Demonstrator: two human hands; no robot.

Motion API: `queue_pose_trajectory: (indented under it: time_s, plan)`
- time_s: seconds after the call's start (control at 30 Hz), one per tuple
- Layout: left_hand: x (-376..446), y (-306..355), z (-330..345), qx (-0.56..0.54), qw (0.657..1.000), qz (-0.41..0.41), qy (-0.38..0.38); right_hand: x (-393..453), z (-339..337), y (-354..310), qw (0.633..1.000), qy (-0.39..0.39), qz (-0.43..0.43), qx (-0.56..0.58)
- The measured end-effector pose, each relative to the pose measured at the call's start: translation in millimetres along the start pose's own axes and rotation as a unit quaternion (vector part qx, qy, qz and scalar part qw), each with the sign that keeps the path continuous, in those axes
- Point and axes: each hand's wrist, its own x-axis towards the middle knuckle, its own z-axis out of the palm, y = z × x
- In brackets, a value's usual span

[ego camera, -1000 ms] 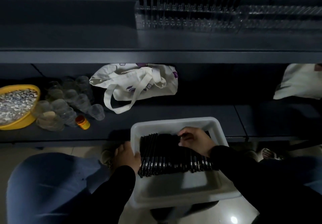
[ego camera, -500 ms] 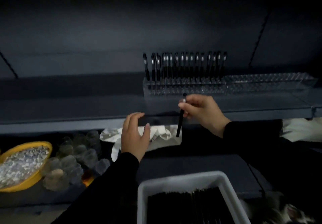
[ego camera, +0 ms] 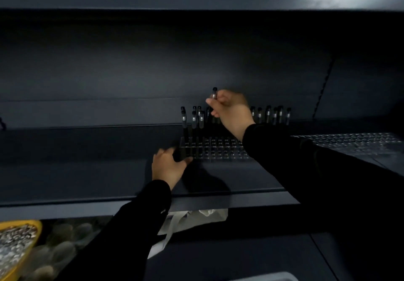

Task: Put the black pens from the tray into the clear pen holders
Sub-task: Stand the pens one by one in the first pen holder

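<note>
Pens for the task are approached near to far: the tray (ego camera: pixel 273 277) is glimpsed at the bottom edge, and the clear pen holder (ego camera: pixel 215 149) is touched at its left end by the loosely spread left hand (ego camera: pixel 167 167) on the shelf (ego camera: pixel 87 171). One black pen (ego camera: pixel 214 93) is pinched upright by the right hand (ego camera: pixel 231 111) above the holder, before the standing pens (ego camera: pixel 196 119).

Place: a shop or stockroom.
Evidence: dark metal shelves (ego camera: pixel 131 171); rows of pens (ego camera: pixel 196 117) in a clear holder (ego camera: pixel 218 149).
</note>
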Motion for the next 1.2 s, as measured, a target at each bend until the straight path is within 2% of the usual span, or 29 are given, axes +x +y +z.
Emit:
queue_pose_trajectory:
  time_s: [0.23, 0.43, 0.63, 0.73, 0.83, 0.9, 0.97, 1.1, 1.13, 1.2]
  plan:
    - [5.0, -2.2, 4.4, 0.040, 0.999, 0.009, -0.021, 5.5, 6.6, 4.2, 0.999, -0.016, -0.006, -0.039]
    - [1.3, -2.3, 2.6, -0.014, 1.000, 0.021, -0.003, -14.1, 10.2, 25.6, 0.990, -0.101, 0.034, -0.087]
    - [1.1, -5.5, 3.0, -0.067, 0.998, 0.014, -0.001, -17.6, 9.9, 29.9, 0.991, -0.101, 0.060, -0.070]
    - [-5.9, -3.0, -0.4, -0.056, 0.998, 0.009, -0.009, -26.3, 0.2, 30.1, 0.991, -0.068, 0.066, -0.099]
    - [-33.0, -3.4, -7.2, -0.028, 0.999, 0.029, -0.019, -57.5, -21.7, 27.8, 0.987, -0.057, 0.051, -0.139]
    - [-62.1, -10.0, -9.4, 0.024, 0.997, 0.077, -0.015, -88.1, -38.2, 32.0, 0.986, -0.069, 0.032, -0.145]
    - [-94.0, -19.9, -9.4, 0.032, 0.992, 0.118, 0.011, -125.8, -51.4, 42.2, 0.987, -0.078, -0.003, -0.143]
    - [-163.7, -54.9, 4.8, -0.002, 0.993, 0.106, 0.054, -207.0, -71.4, 78.0, 0.981, -0.111, -0.049, -0.149]
    - [-182.3, -67.5, 13.2, 0.008, 0.994, 0.097, 0.040, -226.1, -75.2, 91.1, 0.979, -0.127, -0.045, -0.154]
    - [-217.2, -93.4, 32.5, 0.037, 0.998, 0.031, -0.040, -261.9, -78.5, 121.3, 0.967, -0.183, -0.029, -0.177]
